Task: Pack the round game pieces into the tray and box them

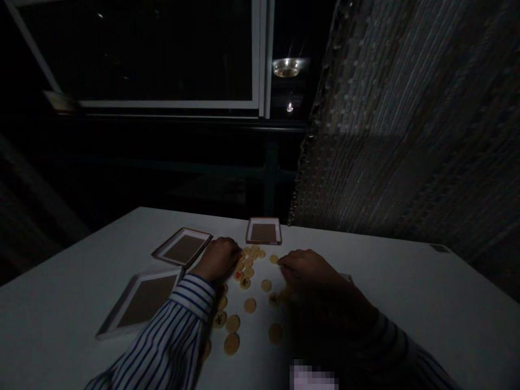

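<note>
Several round tan game discs [248, 271] lie scattered on a white table [406, 303] in dim light; some bear dark or red marks. My left hand [219, 259], in a blue-striped sleeve, rests curled with its fingertips at the left side of the disc cluster. My right hand [305, 268] lies palm down, fingers bent, its fingertips touching a disc [274, 259] at the cluster's right. Whether either hand grips a disc is hidden by the darkness.
Three shallow square trays stand on the table: one at the near left [140, 300], one further back on the left [182, 248], a smaller one [264, 232] behind the discs. A patterned curtain [406, 119] hangs at the right; a dark window [142, 54] is behind.
</note>
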Tool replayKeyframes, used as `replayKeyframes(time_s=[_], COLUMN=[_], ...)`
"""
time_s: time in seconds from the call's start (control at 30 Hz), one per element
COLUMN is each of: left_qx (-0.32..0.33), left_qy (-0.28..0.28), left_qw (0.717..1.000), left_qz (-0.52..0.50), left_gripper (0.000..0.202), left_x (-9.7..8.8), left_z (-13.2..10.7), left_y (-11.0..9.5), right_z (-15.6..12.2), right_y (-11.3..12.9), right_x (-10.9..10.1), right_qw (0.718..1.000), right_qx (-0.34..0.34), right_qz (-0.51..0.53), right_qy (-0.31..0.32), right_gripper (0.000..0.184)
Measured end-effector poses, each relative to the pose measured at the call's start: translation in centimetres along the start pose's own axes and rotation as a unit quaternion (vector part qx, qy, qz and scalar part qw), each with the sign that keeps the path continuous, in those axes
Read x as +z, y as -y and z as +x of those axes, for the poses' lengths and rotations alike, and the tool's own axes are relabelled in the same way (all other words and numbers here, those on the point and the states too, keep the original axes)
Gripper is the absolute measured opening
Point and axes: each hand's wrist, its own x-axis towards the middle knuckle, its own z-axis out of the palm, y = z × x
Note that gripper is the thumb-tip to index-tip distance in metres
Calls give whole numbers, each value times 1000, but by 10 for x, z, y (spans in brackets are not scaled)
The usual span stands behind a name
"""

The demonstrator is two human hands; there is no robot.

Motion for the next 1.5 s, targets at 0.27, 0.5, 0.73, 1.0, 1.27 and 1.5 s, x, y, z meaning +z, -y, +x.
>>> replayKeyframes(time_s=[0.27,0.5,0.73,1.0,1.27,1.5], left_qx=[-38,-12,-18,-11,-23,-29], left_qy=[17,-3,7,5,8,9], left_qw=[999,1000,999,1000,1000,1000], left_qz=[-7,-2,-26,-5,-6,-1], left_gripper=[31,33,30,34,33,32], left_x=[-1,5,6,11,16,15], left_z=[-1,0,0,2,3,4], left_y=[-4,0,-2,0,3,-1], right_z=[-1,-1,-1,0,-2,-3], right_y=[3,4,5,4,6,6], right_x=[0,1,2,4,4,2], right_qw=[1000,1000,1000,1000,1000,1000], right_qx=[-1,-11,-17,-15,-13,-13], right_qz=[-8,-8,-12,-19,-8,-10], right_qy=[9,-1,-9,2,-4,-10], right_gripper=[30,28,28,28,29,29])
